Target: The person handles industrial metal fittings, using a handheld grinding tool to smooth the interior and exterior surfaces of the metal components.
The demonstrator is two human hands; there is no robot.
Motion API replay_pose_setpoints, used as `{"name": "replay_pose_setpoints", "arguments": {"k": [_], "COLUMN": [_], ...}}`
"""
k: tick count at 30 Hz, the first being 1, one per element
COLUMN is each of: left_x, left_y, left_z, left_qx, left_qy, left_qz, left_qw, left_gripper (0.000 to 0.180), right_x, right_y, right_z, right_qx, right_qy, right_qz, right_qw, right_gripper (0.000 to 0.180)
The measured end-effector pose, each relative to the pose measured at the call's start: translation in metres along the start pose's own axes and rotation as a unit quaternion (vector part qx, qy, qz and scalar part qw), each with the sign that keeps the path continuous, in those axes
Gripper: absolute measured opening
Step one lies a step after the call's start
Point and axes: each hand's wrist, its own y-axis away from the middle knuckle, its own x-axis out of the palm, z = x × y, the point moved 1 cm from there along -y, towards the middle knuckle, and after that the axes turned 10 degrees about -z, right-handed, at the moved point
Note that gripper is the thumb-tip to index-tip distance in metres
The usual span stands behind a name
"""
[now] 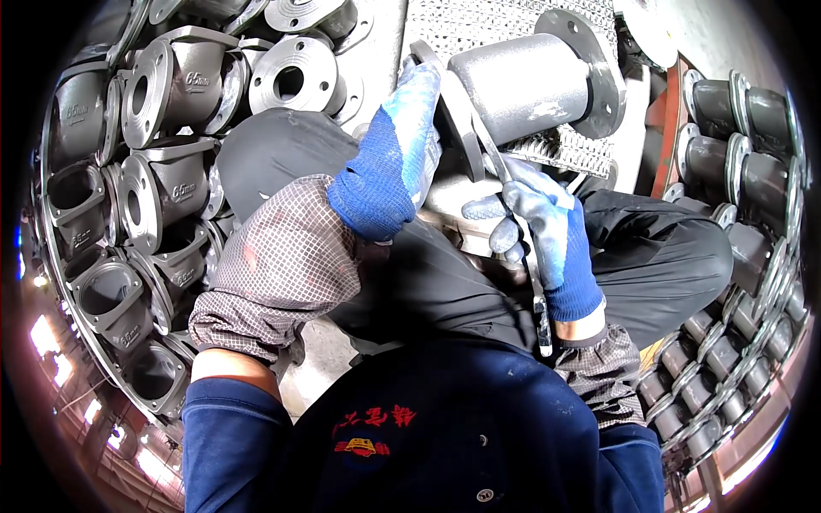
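Note:
A grey cast flanged pipe fitting (517,90) lies on its side on a bumpy metal surface (436,24), a round flange at each end. My left hand (398,145), in a blue and white work glove, is closed on the rim of the nearer flange; its fingertips are partly hidden behind that rim. A long, narrow metal scraper-like tool (537,295) slants across the same flange, its upper end against the flange face. My gloved right hand (546,224) grips this tool around its middle, and the tool's lower end sticks out toward my body.
Stacked grey cast valve bodies (184,90) with flanges fill the left side. On the right, rows of flanged cylindrical castings (761,179) stand beyond a reddish beam (671,128). My knees (658,244) sit on both sides of the work.

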Motion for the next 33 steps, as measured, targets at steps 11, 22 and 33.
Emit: {"name": "replay_pose_setpoints", "arguments": {"k": [11,22,33], "left_x": [0.012,0.004,-0.002], "left_y": [0.019,0.011,0.005], "left_z": [-0.008,-0.002,0.001], "left_qx": [0.048,0.030,0.049], "left_qy": [-0.077,-0.039,-0.038], "left_qz": [0.042,0.050,0.075], "left_qw": [0.995,0.998,0.995], "left_gripper": [0.055,0.050,0.051], "right_x": [0.018,0.032,0.023], "right_y": [0.003,-0.003,-0.008], "right_z": [0.008,0.019,0.014], "right_qx": [0.015,0.013,-0.034], "right_qy": [-0.024,-0.038,0.107], "right_qz": [-0.055,-0.067,-0.056], "right_qw": [0.998,0.997,0.992], "right_gripper": [0.041,0.041,0.037]}}
